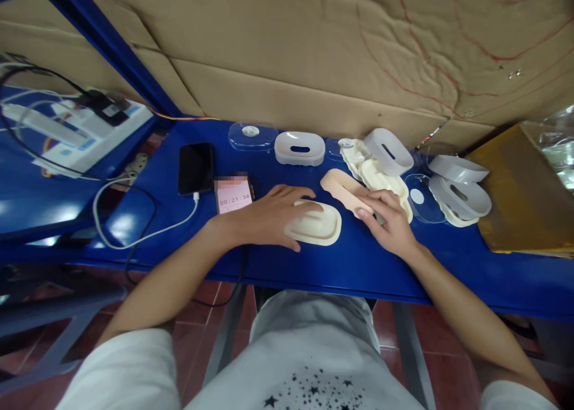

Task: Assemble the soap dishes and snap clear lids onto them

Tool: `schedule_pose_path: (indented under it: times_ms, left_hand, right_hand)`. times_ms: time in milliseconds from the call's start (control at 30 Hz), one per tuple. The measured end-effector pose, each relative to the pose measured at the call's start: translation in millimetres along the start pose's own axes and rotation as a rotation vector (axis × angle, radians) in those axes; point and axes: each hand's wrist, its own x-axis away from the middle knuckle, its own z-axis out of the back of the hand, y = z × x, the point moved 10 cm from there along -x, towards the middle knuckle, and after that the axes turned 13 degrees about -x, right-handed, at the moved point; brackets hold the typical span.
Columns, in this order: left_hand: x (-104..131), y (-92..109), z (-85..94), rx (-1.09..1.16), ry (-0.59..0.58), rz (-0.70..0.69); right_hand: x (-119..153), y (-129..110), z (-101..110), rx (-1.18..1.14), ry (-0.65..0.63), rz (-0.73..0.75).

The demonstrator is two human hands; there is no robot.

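ok, right hand (389, 222) is pinching a peach shell (338, 184) between thumb and fingers at its near-right end, so that grip is narrow and loaded. shell is lying just right of the cream lid (325, 226), a bit toward the far side, its long axis slanting from far-left to near-right, free end pointing away from the right hand. can't tell if the shell is resting on the table or lifted.

left hand (269, 216) is sitting wide over the left end of the cream lid, fingers spread, palm down, holding nothing that shows; fingertip contact can't be told. lid is lying flat, long axis running roughly left-right, between the two hands, with the left hand clearly nearer.

further out: a grey housing (299, 157) is standing beyond the lid, slot up. stacked cream pieces (381, 180) are lying right of the lid and farther back, another grey housing (399, 159) leaning on them. left of the lid, a timer phone (232, 189) is showing 00:21:38, a dark phone (196, 170) lying past it.
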Motion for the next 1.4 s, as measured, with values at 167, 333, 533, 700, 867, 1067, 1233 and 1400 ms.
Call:
schedule_pose_path:
  times_ms: [167, 333, 533, 700, 867, 1067, 1233, 1400]
  left_hand:
    - [5.4, -32.2, -7.6, 0.089, -0.113, 0.147]
    - [-0.3, -39.3, -9.9, 0.105, -0.019, 0.227]
    - [-6.0, -31.9, -14.6, 0.179, 0.118, 0.123]
    - [-5.7, -27.6, -25.1, 0.123, 0.011, 0.121]
    - [-6.3, -21.3, -24.9, 0.123, -0.023, 0.108]
    - [-3.5, -26.4, -25.3, 0.126, -0.061, 0.135]
    - [4.0, -29.3, -20.9, 0.197, -0.159, 0.119]
    - [4.3, -41.8, -14.0, 0.176, -0.116, 0.185]
  right_hand:
    - [-0.1, 1.4, 3.0, -0.195, 0.031, -0.066]
    - [1.0, -13.7, -12.0, -0.106, -0.064, 0.008]
    - [9.2, -40.7, -50.4, 0.033, -0.348, 0.192]
    - [11.7, -52.7, -60.4, 0.141, -0.376, 0.245]
    - [17.5, -55.7, -74.2, 0.266, -0.454, 0.282]
    - [-4.1, -9.1, 3.4, 0.268, -0.106, 0.112]
    - [-0.8, 47.2, 55.9, 0.435, 0.087, -0.159]
    - [0.4, 36.7, 31.3, 0.315, -0.11, -0.061]
